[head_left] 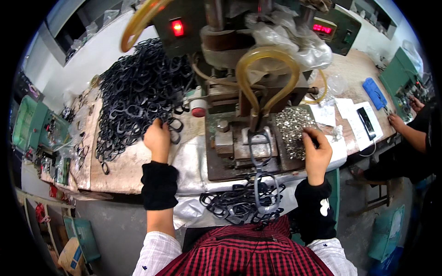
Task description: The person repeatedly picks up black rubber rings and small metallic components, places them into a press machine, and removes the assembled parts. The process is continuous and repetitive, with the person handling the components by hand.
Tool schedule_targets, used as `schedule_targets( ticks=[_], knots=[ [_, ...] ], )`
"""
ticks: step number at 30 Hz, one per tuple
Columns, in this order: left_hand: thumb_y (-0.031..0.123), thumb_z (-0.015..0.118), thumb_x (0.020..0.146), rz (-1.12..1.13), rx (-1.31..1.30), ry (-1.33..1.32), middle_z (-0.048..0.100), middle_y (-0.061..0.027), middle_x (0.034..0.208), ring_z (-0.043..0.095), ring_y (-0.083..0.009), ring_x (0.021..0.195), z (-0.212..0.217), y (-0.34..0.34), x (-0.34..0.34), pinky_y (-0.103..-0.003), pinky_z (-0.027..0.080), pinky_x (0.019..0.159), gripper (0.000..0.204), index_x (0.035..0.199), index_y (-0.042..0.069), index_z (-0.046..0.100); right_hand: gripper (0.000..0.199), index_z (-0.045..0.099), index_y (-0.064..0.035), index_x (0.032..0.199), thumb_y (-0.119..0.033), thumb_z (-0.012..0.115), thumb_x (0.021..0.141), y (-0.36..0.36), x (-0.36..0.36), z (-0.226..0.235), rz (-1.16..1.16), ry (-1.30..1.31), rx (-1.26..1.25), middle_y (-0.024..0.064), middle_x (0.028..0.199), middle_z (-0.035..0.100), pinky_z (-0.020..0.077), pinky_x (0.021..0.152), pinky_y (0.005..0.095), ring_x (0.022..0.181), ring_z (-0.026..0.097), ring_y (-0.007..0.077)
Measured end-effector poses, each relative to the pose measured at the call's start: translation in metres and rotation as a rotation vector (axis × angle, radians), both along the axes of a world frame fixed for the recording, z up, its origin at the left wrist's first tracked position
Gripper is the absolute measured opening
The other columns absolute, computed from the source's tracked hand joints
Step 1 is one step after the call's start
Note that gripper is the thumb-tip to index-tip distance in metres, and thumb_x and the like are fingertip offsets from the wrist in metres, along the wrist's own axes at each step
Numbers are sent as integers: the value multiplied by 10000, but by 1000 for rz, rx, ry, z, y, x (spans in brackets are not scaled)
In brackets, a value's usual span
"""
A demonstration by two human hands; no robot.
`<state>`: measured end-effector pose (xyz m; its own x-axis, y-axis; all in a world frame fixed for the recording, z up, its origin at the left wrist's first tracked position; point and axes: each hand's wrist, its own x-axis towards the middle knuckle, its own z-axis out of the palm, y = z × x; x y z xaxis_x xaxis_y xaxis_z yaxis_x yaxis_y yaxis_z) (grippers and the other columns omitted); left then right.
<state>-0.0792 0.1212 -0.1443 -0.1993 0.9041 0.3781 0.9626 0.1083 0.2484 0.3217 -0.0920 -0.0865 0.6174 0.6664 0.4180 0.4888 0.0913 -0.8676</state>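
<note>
Left hand (pixel 158 139): fingers curled into black ring pile (pixel 138 92) at ten o'clock. Right hand (pixel 316 154): pinching small silver parts (pixel 291 131) at three o'clock.

Head camera, worn above my brow | looks steeply down over my chest onto the workbench (pixel 115 170) | close range, my left hand (pixel 158 139) and right hand (pixel 316 154) at mid-frame | fisheye bends edges, dark rim all round | single view, nothing shared.

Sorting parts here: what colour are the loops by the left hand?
Black, seen in the head view: the pile of loops beside the left hand.
</note>
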Motion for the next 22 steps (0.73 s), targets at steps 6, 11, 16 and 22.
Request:
schedule_targets(
  ticks=[6,11,16,22],
  knots=[
    [129,731,849,-162,-129,-808,620,-33,707,590,-117,581,13,8,-32,-260,453,521,270,1079,27,633,81,710,4,871,15,716,791,-14,-25,56,234,-154,-13,107,862,720,503,784,317,839,678,224],
    [64,685,908,-394,-129,-1473,617,-5,829,558,-92,603,61,-47,10,-198,395,520,384,1263,-26,569,205,681,10,995,11,718,793,29,-61,73,396,28,117,95,906,699,507,804,307,860,672,193],
    [66,511,996,-1263,437,-1418,536,-91,1041,578,-170,925,174,-133,79,-339,520,776,208,1193,101,566,581,438,75,1327,37,703,812,34,-79,83,562,435,95,99,954,685,490,866,249,912,642,119],
    [22,621,951,-1178,589,-1197,589,-157,1087,648,-203,919,197,-115,121,-387,641,696,180,1079,-15,500,621,405,45,1383,56,675,824,25,-96,102,550,651,92,99,1021,686,482,911,268,958,630,122]
  ],
)
